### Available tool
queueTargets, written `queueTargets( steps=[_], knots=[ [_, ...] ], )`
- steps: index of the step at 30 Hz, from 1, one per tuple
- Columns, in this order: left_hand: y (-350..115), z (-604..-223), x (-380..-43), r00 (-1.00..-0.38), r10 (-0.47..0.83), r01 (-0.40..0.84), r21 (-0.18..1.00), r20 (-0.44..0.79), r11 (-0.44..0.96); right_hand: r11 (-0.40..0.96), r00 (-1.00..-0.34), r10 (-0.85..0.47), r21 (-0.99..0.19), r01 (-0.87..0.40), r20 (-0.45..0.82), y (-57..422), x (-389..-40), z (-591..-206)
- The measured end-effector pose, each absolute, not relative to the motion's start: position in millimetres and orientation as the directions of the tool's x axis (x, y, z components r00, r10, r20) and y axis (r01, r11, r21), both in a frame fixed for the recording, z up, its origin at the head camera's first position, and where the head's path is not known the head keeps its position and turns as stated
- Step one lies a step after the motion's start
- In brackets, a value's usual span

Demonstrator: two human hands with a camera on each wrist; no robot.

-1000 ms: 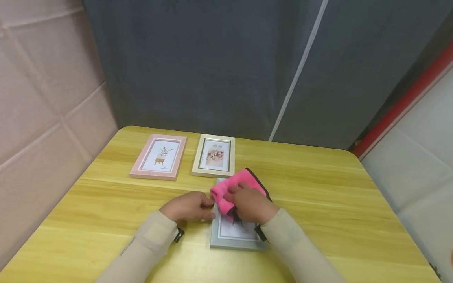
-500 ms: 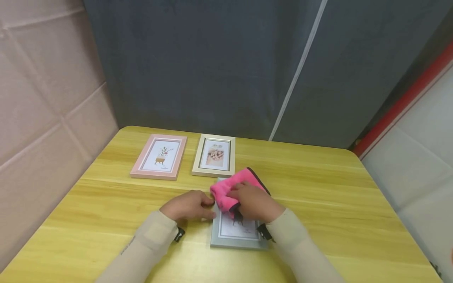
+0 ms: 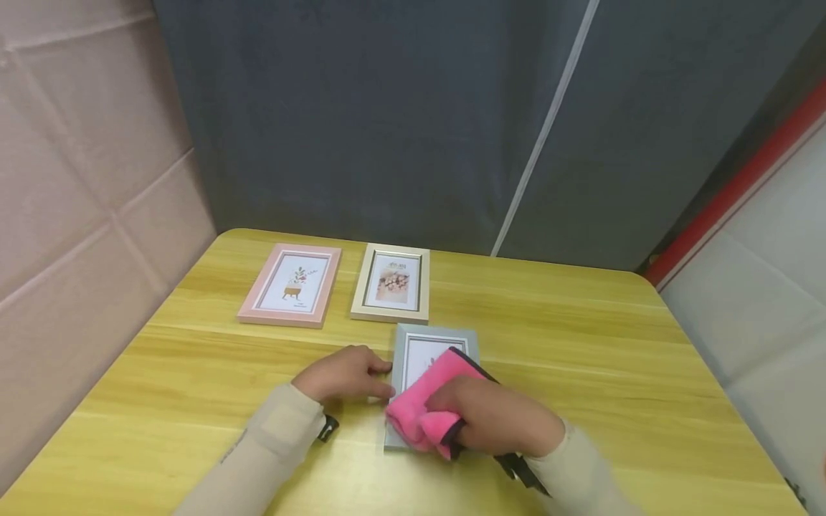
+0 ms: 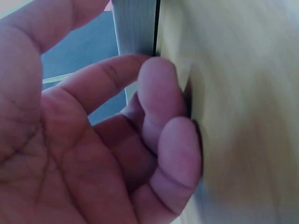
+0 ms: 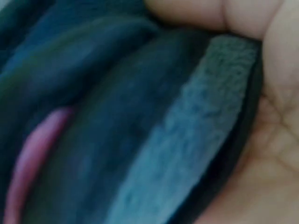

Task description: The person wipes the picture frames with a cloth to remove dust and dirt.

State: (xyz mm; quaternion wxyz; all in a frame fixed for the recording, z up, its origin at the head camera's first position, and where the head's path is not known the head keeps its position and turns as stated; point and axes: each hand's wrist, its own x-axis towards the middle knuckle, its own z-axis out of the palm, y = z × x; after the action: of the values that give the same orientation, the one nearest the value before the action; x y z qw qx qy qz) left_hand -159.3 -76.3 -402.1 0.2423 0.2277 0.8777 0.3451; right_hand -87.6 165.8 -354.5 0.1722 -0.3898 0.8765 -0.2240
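A grey picture frame (image 3: 400, 351) lies flat on the table, its picture partly covered by a pink cloth (image 3: 413, 408) with dark edging. My right hand (image 3: 497, 416) grips this bunched cloth over the lower part of the frame. Up close in the right wrist view, the cloth (image 5: 187, 126) shows grey fleece and a black border against the palm. At the frame's left edge, my left hand (image 3: 345, 374) touches it with thumb and forefinger spread apart. In the left wrist view, the other fingers (image 4: 180, 151) of that hand bend loosely against the tabletop.
Farther back on the wooden table (image 3: 581, 337) lie a pink picture frame (image 3: 258, 301) and a cream-gold picture frame (image 3: 422, 287), both face up. A dark grey curtain (image 3: 361, 129) hangs behind the table's far edge. Pale walls stand left and right.
My right hand has brought the cloth down from the top of the grey frame to its lower part, uncovering the upper part. The left hand has stayed at the left edge.
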Motion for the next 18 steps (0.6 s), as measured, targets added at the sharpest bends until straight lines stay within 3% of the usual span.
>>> queueTargets(
  steps=[3, 8, 18],
  knots=[
    [-75.4, -400.4, -157.2, -0.784, 0.557, 0.225, 0.711, -0.274, 0.666, 0.586, -0.597, -0.791, -0.442, -0.679, -0.131, 156.2, -76.7, -358.9],
    [-73.6, -397.6, -154.9, -0.789, 0.542, 0.210, 0.701, -0.290, 0.681, 0.658, -0.634, -0.751, -0.283, -0.698, -0.182, 148.5, -64.9, -362.4],
    [-72.3, -398.4, -153.9, -0.787, 0.555, 0.228, 0.708, -0.270, 0.668, 0.704, -0.701, -0.701, -0.277, -0.654, -0.129, 157.9, -63.9, -365.4]
  ],
)
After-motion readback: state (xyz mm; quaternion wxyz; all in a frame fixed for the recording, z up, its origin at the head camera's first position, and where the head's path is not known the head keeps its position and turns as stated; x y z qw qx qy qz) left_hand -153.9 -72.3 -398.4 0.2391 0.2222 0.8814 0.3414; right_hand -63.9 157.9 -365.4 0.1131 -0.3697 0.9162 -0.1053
